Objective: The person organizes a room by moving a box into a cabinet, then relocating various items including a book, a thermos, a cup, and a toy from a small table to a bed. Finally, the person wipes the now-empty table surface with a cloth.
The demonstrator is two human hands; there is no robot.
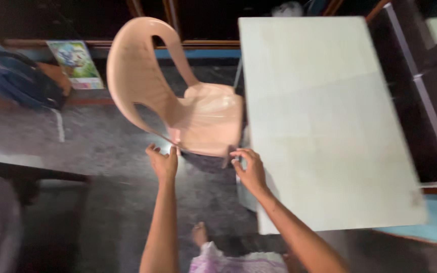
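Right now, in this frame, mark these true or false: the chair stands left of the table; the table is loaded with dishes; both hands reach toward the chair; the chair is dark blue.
1. The chair stands left of the table. True.
2. The table is loaded with dishes. False: its top shows bare.
3. Both hands, left and right, reach toward the chair. True.
4. The chair is dark blue. False: it is pale pink plastic.

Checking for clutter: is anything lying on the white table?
No, the white table shows only its bare top, beside the pink plastic chair.
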